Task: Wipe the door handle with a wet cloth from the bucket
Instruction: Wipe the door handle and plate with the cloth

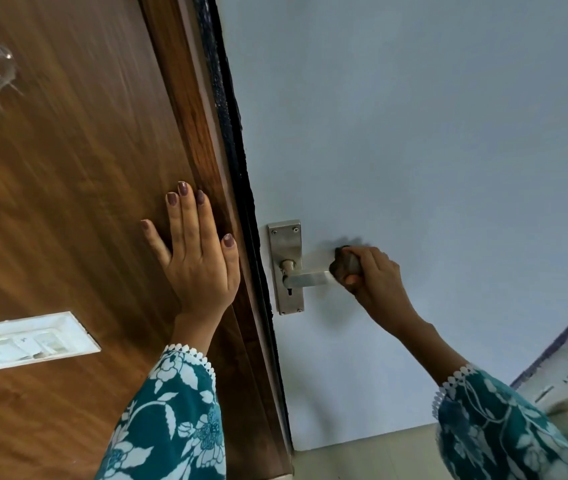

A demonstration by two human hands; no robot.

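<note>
Pale blue door [414, 133] fills the right side of the view, w/ a steel door handle [307, 279] on a long backplate [285, 244] near its left edge. Lever points right from the backplate; keyhole sits just below the lever's pivot. Right hand [374, 275] is clenched round the lever's far end, gripping a dark cloth [345, 263] bunched against the metal, a blurry dark smudge just above it. Left of the handle, past a black strip along the door edge, is a brown wood-grain panel [68, 202]. Left hand [196, 251] lies flat & released on that panel, fingers spread, holding nothing. Further left & lower than the handle, a white switch plate [29, 339] is set in the wood. Both sleeves teal w/ white floral print. Below the handle, cream floor shows under the door. Bucket can't be made out
</note>
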